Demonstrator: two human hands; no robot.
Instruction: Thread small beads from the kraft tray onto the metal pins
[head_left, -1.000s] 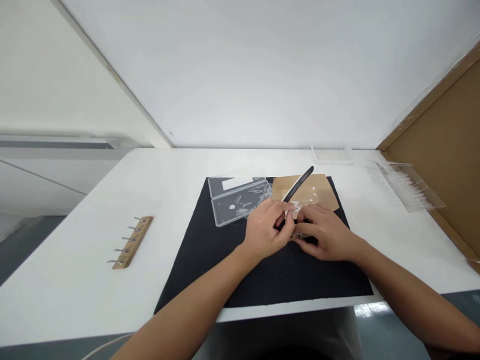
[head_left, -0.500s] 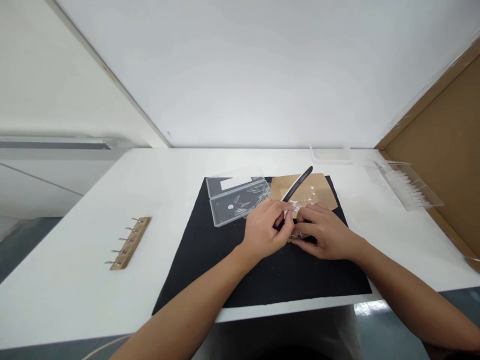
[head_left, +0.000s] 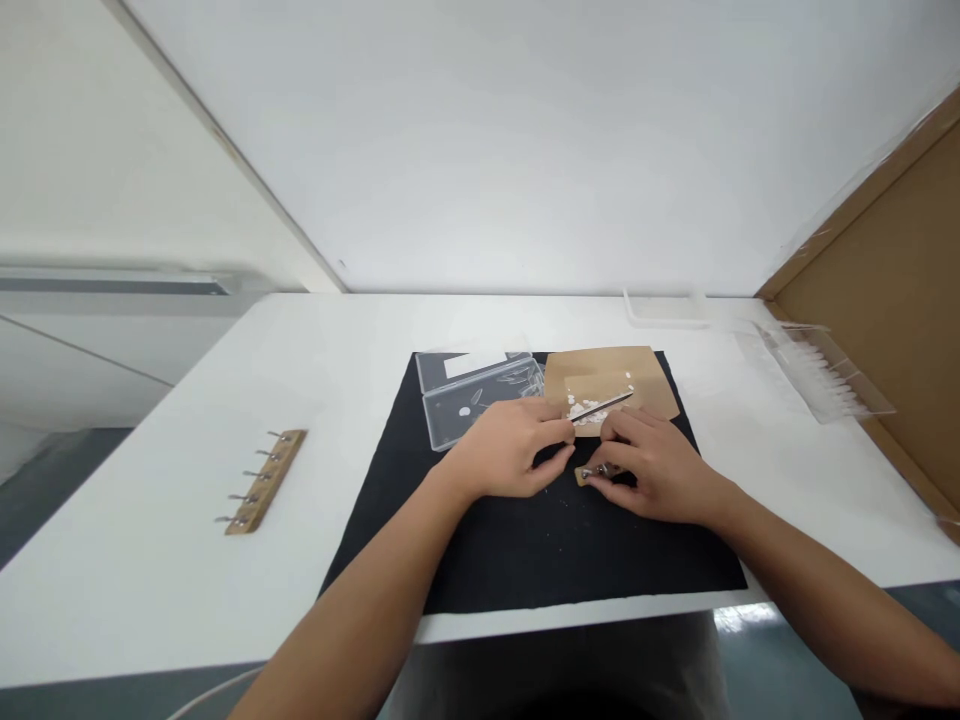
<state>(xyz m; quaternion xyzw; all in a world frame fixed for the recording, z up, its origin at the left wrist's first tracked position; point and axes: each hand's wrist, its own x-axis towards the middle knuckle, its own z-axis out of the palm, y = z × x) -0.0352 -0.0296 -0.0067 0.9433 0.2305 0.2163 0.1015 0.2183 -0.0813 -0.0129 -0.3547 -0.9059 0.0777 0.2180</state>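
My left hand (head_left: 517, 445) pinches a slim black nail file (head_left: 604, 405), seen nearly edge-on. The file points right, over small white bits (head_left: 581, 410) on a sheet of brown paper (head_left: 656, 375). My right hand (head_left: 652, 465) grips a short wooden block with metal fittings (head_left: 583, 476) just above or on the black mat (head_left: 585, 555); the fingers hide most of it. Behind my left hand lies an open clear plastic case (head_left: 446, 410) with several transparent pointed pieces (head_left: 517, 378) inside.
On the left of the white table (head_left: 172, 560) lies a wooden bar with several metal clips (head_left: 266, 485). A clear tray of whitish pieces (head_left: 821, 375) sits at the right, beside a brown board (head_left: 892, 240). A white wall (head_left: 525, 150) closes off the back.
The nail file has swung from pointing up and away to lying low toward the right. My left hand has drawn left, away from the wooden block, which my right hand still grips.
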